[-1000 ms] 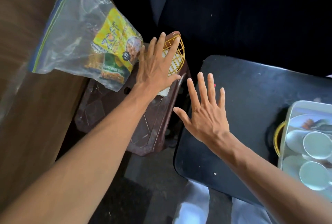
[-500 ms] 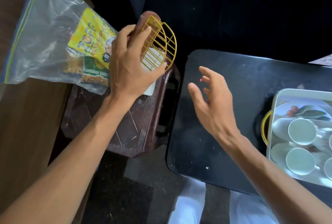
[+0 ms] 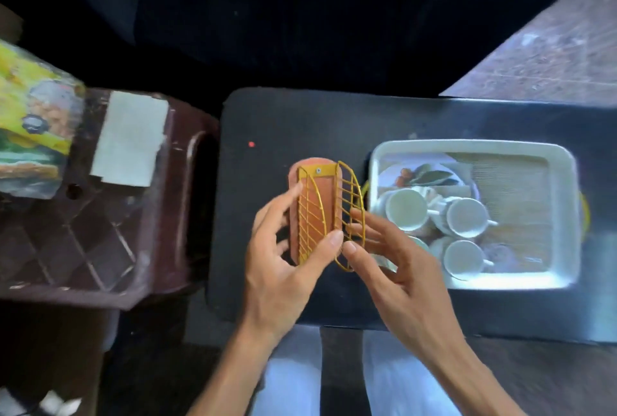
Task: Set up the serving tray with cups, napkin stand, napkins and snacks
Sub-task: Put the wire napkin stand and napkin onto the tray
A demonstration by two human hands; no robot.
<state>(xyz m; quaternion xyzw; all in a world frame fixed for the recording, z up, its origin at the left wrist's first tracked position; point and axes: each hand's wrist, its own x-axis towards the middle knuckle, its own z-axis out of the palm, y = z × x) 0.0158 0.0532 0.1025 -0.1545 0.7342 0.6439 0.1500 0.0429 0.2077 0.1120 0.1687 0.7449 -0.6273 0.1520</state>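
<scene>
The napkin stand, a brown base with two yellow wire arches, hangs over the black table just left of the tray. My left hand grips its base and left arch, and my right hand holds the right arch with thumb and fingers. The pale serving tray sits on the table to the right. It holds three white cups on saucers and a leaf-patterned plate. White napkins lie on the brown stool. A yellow snack packet in a clear bag is at far left.
The brown plastic stool stands left of the table with a narrow gap between them. A dark sofa fills the space behind the table. Tiled floor shows at the upper right. My white-trousered knees are below the table's near edge.
My left hand lifted the napkin stand off the stool and carried it right over the black table. My right hand closed onto its right arch. The napkins stayed on the stool.
</scene>
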